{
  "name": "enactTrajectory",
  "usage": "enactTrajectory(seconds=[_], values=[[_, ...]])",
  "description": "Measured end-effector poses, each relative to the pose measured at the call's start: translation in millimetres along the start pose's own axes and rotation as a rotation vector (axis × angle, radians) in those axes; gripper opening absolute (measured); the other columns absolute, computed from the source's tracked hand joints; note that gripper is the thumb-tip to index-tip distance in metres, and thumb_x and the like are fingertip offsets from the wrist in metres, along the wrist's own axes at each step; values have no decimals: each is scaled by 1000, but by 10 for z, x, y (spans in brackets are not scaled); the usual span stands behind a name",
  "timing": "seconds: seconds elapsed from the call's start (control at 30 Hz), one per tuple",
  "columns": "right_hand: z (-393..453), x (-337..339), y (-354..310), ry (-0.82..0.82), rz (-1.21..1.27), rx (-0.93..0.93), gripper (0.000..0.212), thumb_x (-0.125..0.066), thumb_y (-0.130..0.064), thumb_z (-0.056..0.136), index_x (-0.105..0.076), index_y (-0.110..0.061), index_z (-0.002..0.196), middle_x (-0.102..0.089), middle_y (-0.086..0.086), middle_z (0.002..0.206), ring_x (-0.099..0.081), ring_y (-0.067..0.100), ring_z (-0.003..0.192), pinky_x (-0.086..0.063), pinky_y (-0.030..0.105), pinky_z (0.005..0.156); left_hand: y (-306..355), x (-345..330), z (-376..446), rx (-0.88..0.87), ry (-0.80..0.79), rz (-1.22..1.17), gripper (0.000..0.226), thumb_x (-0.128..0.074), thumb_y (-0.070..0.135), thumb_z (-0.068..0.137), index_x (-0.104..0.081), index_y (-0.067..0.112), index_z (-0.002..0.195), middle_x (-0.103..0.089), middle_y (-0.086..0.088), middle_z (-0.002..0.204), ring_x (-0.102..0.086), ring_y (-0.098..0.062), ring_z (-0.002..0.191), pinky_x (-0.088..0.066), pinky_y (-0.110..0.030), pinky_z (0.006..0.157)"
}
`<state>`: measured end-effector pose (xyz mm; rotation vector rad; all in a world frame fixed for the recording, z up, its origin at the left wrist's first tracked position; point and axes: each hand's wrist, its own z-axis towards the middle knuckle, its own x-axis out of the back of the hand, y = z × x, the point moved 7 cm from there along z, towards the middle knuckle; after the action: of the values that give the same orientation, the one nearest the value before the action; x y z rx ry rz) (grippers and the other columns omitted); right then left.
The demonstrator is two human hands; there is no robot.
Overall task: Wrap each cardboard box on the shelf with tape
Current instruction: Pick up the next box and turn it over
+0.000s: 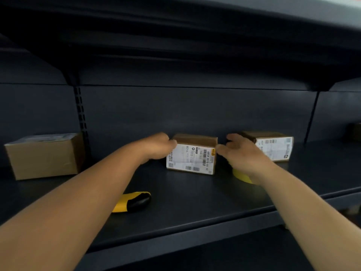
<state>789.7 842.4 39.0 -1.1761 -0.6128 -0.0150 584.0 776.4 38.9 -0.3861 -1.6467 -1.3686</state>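
Left box (44,156): plain cardboard, the largest of the three, stands at the far left of the shelf (195,202), well apart from both hands. A pale glossy strip runs along its top, possibly tape; too blurred to confirm.

Cutter (132,201): a yellow and black tool lies flat near the shelf's front edge, partly under the left forearm. Not touched.

Left hand (158,145): fingers curled, knuckles up, pressed against the left side of the middle box (192,154). Fingertips are hidden behind the box edge, so I cannot tell how far they wrap round it.

Middle box: small, brown, standing near the back panel, with a white shipping label over its front face. Judged light and stiff; the corners look crisp. The label is probably slick, so a hold on the bare cardboard ends, one hand per side, looks safer than on the front.

Right hand (242,153): fingers loosely spread, thumb tip at or just beside the box's right edge; contact is not certain. It holds nothing.

Tape (242,177): a yellow object, probably the roll, lies on the shelf under the right wrist, mostly hidden.

Right box (273,145): small and labelled like the middle one, just behind the right hand, untouched.
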Motion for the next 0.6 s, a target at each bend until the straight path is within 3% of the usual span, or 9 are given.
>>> enactTrajectory(seconds=[0.13,0.2,0.27,0.33,0.47,0.53,0.6], values=[[184,-264,-19,-1,84,-93,48,-51,-35,94,-38,-14,135,-52,-2,118,-50,18,100,-39,31,84,-88,-79,2,133,-45,-322,48,-36,48,98,-53,12,125,-61,-4,116,-58,-24,109,-49,-35,89],[264,-327,-43,20,160,-91,44,-50,-35,94,-37,-16,133,-53,-1,112,-52,17,95,-40,31,78,-86,-75,-45,182,-46,-518,40,-40,50,97,-51,16,117,-59,-8,112,-56,-33,111,-49,-41,88],[324,-338,-71,52,249,-66,47,-53,-33,93,-37,-17,134,-55,0,114,-56,18,98,-46,33,81,-105,-23,-109,206,-48,-673,31,-47,48,95,-50,20,107,-62,-10,105,-59,-37,105,-49,-49,90],[368,-345,-102,46,323,-29,47,-55,-26,93,-38,-19,136,-56,-3,113,-58,20,104,-49,40,93,-156,52,-154,187,-21,-781,29,-58,37,92,-50,17,111,-62,-13,107,-61,-33,102,-52,-47,88],[427,-369,-155,-14,385,38,34,-55,-10,92,-54,-24,123,-62,-4,110,-60,18,104,-50,40,95,-289,171,-220,63,80,-873,63,-72,9,80,-39,18,133,-53,-8,125,-58,-25,109,-54,-39,85],[443,-386,-203,-49,449,60,26,-54,-7,91,-58,-25,109,-62,2,105,-60,20,101,-51,40,92,-334,221,-256,-23,111,-886,87,-74,3,76,-26,25,144,-48,-3,132,-53,-22,116,-50,-39,94],[450,-411,-222,-86,526,48,12,-53,-16,94,-57,-26,101,-61,5,108,-58,20,100,-52,42,91,-358,262,-295,-86,102,-825,110,-82,9,67,-14,32,149,-40,3,141,-47,-19,124,-43,-40,104]])
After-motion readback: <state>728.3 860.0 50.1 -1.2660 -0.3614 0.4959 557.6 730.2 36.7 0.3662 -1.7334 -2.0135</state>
